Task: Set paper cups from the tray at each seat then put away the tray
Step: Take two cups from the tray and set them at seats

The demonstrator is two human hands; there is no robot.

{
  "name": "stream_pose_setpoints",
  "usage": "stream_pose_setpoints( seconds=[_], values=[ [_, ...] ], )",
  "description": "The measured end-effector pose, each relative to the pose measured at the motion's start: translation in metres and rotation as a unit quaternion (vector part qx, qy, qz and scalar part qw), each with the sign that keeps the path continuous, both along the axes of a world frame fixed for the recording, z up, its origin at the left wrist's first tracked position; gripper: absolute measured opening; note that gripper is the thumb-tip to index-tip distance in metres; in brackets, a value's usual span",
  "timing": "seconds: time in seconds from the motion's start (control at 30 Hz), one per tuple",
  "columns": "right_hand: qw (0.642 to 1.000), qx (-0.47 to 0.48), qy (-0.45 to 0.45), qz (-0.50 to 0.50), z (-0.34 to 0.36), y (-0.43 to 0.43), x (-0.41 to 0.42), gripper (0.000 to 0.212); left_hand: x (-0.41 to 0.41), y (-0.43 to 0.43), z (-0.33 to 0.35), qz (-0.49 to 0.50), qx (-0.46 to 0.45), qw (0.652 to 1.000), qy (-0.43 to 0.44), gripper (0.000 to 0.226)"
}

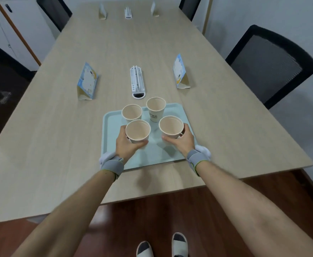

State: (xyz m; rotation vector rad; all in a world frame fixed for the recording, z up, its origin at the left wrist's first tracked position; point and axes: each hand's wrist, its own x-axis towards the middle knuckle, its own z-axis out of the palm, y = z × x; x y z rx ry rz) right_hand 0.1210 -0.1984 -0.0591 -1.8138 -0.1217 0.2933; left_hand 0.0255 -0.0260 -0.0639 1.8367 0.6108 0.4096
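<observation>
Matt paper cups (132, 112) — smooth plastic tray (113, 125).

Each hand, left hand (126, 143) and right hand (182, 139), grips a paper cup over the tray (113, 125) on the table (59, 127).

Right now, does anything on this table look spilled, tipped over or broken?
Nothing stands out. The tray lies flat, its four paper cups upright, no spill; the left hand and right hand each grip one.

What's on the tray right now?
Four paper cups: rear-left cup and rear-right cup stand free; left hand grips the front-left cup, right hand the front-right cup. Tray beneath them is hidden.
</observation>
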Motion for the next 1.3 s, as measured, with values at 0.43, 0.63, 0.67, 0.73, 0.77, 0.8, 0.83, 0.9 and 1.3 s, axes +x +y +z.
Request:
stream_pose_setpoints(
  seconds=[0.43, 0.63, 0.67, 0.73, 0.77, 0.8, 0.83, 0.9, 1.3],
  values=[
    [0.978, 0.045, -0.068, -0.192, 0.062, -0.132, 0.013, 0.063, 0.101, -0.098, 0.061, -0.221, 0.018, 0.971, -0.086, 0.064],
    [0.957, 0.034, -0.094, -0.274, 0.078, -0.232, 0.016, 0.065, 0.131, -0.198, 0.082, -0.289, 0.018, 0.951, -0.106, 0.064],
    [0.954, 0.029, -0.097, -0.282, 0.080, -0.250, 0.019, 0.067, 0.137, -0.215, 0.084, -0.298, 0.018, 0.948, -0.108, 0.063],
    [0.949, 0.020, -0.101, -0.297, 0.082, -0.290, 0.023, 0.070, 0.149, -0.254, 0.086, -0.311, 0.015, 0.944, -0.114, 0.063],
    [0.948, 0.016, -0.103, -0.301, 0.083, -0.308, 0.025, 0.070, 0.155, -0.272, 0.087, -0.313, 0.015, 0.942, -0.117, 0.063],
    [0.947, 0.013, -0.104, -0.304, 0.083, -0.326, 0.028, 0.070, 0.161, -0.291, 0.087, -0.313, 0.014, 0.942, -0.119, 0.061],
    [0.947, 0.008, -0.105, -0.305, 0.084, -0.347, 0.031, 0.070, 0.167, -0.312, 0.087, -0.310, 0.012, 0.943, -0.121, 0.061],
    [0.946, 0.006, -0.104, -0.306, 0.087, -0.382, 0.038, 0.069, 0.178, -0.349, 0.086, -0.307, 0.005, 0.944, -0.120, 0.061],
    [0.944, 0.019, -0.095, -0.316, 0.090, -0.537, 0.130, 0.065, 0.275, -0.505, 0.094, -0.297, 0.017, 0.948, -0.110, 0.065]
  ],
)
